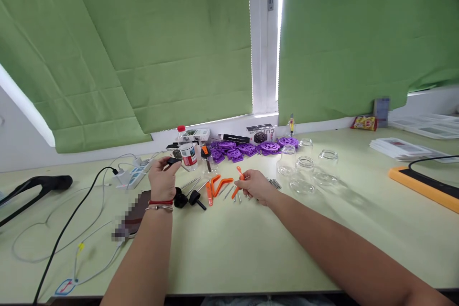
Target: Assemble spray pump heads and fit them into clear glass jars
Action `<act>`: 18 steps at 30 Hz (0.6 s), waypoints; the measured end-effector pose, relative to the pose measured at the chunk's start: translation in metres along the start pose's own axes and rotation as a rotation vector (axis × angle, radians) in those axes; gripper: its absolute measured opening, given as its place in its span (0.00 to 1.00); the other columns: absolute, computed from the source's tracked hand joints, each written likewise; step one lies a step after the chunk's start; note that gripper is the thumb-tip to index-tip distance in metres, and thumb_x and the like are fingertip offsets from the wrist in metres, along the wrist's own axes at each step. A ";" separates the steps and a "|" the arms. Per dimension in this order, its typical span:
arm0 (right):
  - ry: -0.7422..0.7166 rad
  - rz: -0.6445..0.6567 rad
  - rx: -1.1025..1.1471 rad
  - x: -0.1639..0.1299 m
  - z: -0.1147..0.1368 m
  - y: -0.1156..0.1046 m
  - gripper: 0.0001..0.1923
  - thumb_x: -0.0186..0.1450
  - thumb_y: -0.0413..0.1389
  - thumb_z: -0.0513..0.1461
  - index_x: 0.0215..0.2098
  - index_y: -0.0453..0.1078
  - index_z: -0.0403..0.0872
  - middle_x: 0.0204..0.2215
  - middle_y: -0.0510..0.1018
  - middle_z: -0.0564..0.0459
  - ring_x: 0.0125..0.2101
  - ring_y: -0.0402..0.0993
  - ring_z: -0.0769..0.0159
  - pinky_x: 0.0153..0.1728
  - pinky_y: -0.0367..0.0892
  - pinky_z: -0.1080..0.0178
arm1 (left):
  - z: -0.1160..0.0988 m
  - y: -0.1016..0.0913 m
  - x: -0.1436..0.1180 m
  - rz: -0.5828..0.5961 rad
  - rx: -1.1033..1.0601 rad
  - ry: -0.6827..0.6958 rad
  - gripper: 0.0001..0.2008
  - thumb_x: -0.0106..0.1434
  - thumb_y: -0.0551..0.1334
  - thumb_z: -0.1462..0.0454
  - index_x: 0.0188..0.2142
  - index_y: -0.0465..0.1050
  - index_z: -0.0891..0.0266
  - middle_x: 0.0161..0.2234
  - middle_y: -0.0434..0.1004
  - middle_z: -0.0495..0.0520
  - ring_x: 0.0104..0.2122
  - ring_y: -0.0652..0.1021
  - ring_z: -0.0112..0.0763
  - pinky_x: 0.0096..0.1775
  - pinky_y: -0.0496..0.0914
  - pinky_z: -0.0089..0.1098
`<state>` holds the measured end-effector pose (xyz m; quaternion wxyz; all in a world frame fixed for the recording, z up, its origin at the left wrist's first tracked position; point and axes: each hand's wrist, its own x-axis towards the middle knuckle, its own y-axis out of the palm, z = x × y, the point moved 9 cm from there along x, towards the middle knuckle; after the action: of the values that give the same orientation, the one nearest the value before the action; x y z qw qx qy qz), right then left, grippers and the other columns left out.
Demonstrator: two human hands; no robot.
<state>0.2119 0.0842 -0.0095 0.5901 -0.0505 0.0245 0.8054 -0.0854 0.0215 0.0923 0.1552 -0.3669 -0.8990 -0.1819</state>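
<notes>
My left hand point(163, 179) is raised a little above the table and pinches a small black part point(173, 161) between its fingertips. My right hand point(253, 185) rests on the table and grips an orange plastic piece point(238, 178). Between the hands lie more orange pieces point(217, 183), several thin metal pins point(193, 183) and two black knobs point(186, 198). A small metal spring point(275, 183) lies just right of my right hand.
A water bottle point(187, 150), purple plastic parts point(247, 147) and small boxes line the back by the window. Several clear glass jars point(304, 167) stand at the right. A power strip point(131, 175) and cables lie left; an orange-edged board point(423, 185) sits far right.
</notes>
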 end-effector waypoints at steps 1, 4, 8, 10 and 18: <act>-0.024 -0.032 -0.057 0.006 0.000 -0.004 0.15 0.48 0.65 0.40 0.27 0.63 0.46 0.17 0.70 0.57 0.15 0.62 0.74 0.14 0.53 0.70 | 0.000 0.006 0.003 0.078 0.120 0.036 0.18 0.41 0.69 0.66 0.34 0.69 0.61 0.32 0.73 0.49 0.32 0.73 0.28 0.38 0.69 0.31; -0.072 -0.102 -0.207 0.024 -0.001 -0.014 0.15 0.48 0.65 0.40 0.27 0.63 0.46 0.19 0.71 0.56 0.19 0.67 0.71 0.15 0.56 0.70 | 0.006 0.028 0.001 0.409 0.379 0.137 0.19 0.44 0.68 0.63 0.38 0.72 0.59 0.37 0.74 0.53 0.38 0.73 0.33 0.42 0.67 0.33; -0.113 -0.107 -0.221 0.046 0.003 -0.014 0.15 0.50 0.64 0.39 0.30 0.63 0.46 0.21 0.74 0.55 0.22 0.71 0.69 0.20 0.62 0.69 | 0.017 0.036 -0.005 0.710 0.448 0.160 0.19 0.44 0.67 0.63 0.39 0.75 0.57 0.44 0.74 0.55 0.47 0.71 0.39 0.52 0.61 0.37; -0.116 -0.083 -0.141 0.054 0.006 -0.008 0.17 0.51 0.63 0.38 0.36 0.63 0.45 0.21 0.74 0.55 0.22 0.71 0.69 0.22 0.65 0.68 | 0.025 0.034 -0.003 0.765 0.540 0.156 0.17 0.43 0.67 0.64 0.36 0.75 0.56 0.42 0.76 0.55 0.45 0.71 0.41 0.53 0.59 0.39; -0.031 -0.079 -0.168 0.077 -0.005 0.023 0.28 0.56 0.59 0.40 0.53 0.56 0.45 0.27 0.74 0.53 0.16 0.68 0.71 0.17 0.62 0.68 | 0.045 0.042 -0.014 1.031 0.999 0.217 0.11 0.44 0.59 0.68 0.30 0.73 0.55 0.37 0.76 0.51 0.37 0.73 0.40 0.48 0.60 0.38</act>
<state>0.1670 0.1495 -0.0233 0.6154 -0.0882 -0.0541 0.7814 -0.0518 0.0611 0.0553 0.4586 -0.6092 -0.5671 0.3115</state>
